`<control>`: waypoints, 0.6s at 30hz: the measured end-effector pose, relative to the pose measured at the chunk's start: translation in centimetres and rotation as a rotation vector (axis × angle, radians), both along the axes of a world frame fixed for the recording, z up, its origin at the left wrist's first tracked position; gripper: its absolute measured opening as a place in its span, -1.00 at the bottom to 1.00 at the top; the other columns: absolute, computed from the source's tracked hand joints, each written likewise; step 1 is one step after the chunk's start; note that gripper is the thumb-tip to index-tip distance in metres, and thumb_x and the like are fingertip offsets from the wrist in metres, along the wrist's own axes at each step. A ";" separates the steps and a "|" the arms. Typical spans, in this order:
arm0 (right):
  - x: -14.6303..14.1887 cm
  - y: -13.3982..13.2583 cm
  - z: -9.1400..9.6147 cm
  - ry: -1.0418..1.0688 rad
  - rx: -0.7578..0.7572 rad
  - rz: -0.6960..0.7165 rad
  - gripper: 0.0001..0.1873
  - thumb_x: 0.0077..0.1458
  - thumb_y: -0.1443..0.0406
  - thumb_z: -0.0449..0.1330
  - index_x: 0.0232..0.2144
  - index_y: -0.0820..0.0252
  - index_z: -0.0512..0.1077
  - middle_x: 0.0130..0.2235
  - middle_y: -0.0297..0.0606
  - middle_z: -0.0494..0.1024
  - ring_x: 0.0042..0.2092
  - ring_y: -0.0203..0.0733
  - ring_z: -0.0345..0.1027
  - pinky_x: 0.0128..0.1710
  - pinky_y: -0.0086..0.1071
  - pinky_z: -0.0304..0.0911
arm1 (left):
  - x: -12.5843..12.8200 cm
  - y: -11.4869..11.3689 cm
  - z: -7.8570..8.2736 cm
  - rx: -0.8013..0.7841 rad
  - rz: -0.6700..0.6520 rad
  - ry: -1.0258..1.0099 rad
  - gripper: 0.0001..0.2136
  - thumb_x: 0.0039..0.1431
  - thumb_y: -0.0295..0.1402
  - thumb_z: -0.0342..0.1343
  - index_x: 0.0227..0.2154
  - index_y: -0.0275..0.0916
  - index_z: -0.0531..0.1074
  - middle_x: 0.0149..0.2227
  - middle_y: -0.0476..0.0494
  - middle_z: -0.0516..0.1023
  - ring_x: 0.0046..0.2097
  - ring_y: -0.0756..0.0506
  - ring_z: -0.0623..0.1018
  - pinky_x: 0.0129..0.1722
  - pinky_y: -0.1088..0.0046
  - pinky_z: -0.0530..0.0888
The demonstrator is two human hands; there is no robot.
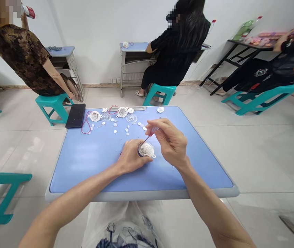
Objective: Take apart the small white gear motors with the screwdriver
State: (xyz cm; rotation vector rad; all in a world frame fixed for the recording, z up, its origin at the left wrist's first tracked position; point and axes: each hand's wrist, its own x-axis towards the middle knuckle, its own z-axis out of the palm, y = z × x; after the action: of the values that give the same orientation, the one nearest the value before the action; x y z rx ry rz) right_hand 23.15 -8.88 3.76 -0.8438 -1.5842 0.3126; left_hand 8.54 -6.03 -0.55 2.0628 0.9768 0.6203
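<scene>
The left hand (130,157) is closed around a round white plastic housing (146,150), which sits near the middle of the tabletop (142,197), toward the person. The fingers hide whether its underside touches the blue surface. The right hand (169,143) is also closed, pinching a screwdriver (153,131) with a translucent red handle the way one holds a pen. Its thin shaft slants down to the housing's edge, just beside the left hand, but the tip is too small to make out.

The housing looks light and stiff, though its thin moulded plastic may be brittle. Its smooth, curved wall could slip under the fingers, and the small lug (154,156) on its edge looks easy to snap. The safest hold appears to be around the rim, well away from the lug.

Farther up the tabletop lie two more white housings (122,112), a clear dome (132,118), a loop of red wire (86,124) and scattered white discs (115,131). A black phone (75,115) lies at the far left edge. Beyond, three other people (175,44) sit along the walls on teal stools (158,93).
</scene>
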 end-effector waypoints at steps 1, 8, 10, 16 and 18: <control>0.0 0.0 0.0 0.009 -0.003 0.009 -0.63 0.32 0.40 0.01 0.05 -0.03 0.43 -0.16 -0.25 0.51 -0.27 -0.23 0.44 -0.27 -0.22 0.41 | 0.0 0.0 0.0 0.001 -0.001 0.001 -0.65 -0.10 -0.27 0.39 -0.25 -0.20 0.43 -0.21 -0.02 0.57 -0.15 -0.15 0.49 -0.13 0.31 0.34; -0.2 -0.1 0.0 0.174 -0.082 0.116 -0.79 0.31 0.40 0.06 -0.06 0.03 0.33 -0.18 -0.29 0.57 -0.28 -0.25 0.45 -0.26 -0.23 0.42 | 0.0 0.0 -0.2 0.010 0.003 -0.004 -0.62 -0.12 -0.26 0.42 -0.24 -0.20 0.43 -0.22 -0.01 0.56 -0.17 -0.14 0.49 -0.13 0.31 0.32; -0.1 0.0 0.0 0.195 -0.107 0.133 -0.83 0.30 0.38 0.08 -0.10 0.05 0.35 -0.19 -0.28 0.56 -0.28 -0.25 0.45 -0.27 -0.24 0.41 | 0.0 0.0 -0.3 0.006 0.002 -0.011 -0.61 -0.12 -0.26 0.42 -0.23 -0.20 0.43 -0.22 -0.01 0.56 -0.17 -0.14 0.49 -0.13 0.31 0.32; 0.2 0.4 -0.1 0.279 -0.153 0.224 -0.86 0.27 0.33 0.13 -0.13 0.05 0.40 -0.24 -0.30 0.46 -0.28 -0.24 0.43 -0.26 -0.22 0.41 | 0.0 0.0 -0.1 -0.009 0.002 -0.022 -0.64 -0.12 -0.27 0.41 -0.28 -0.20 0.43 -0.23 -0.01 0.56 -0.17 -0.14 0.49 -0.14 0.32 0.33; 0.0 0.4 0.0 0.286 -0.146 0.231 -0.84 0.24 0.34 0.17 -0.13 0.04 0.42 -0.24 -0.30 0.44 -0.27 -0.24 0.42 -0.26 -0.23 0.41 | 0.0 0.0 0.0 -0.012 -0.001 -0.018 -0.64 -0.13 -0.27 0.42 -0.29 -0.20 0.43 -0.25 0.00 0.56 -0.18 -0.14 0.48 -0.14 0.32 0.33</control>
State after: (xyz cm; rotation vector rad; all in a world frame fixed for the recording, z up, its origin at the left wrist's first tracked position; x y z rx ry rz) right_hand 23.19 -8.45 3.76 -0.6916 -1.4021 0.6906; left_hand 8.53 -6.02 -0.56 2.0439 0.9669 0.6307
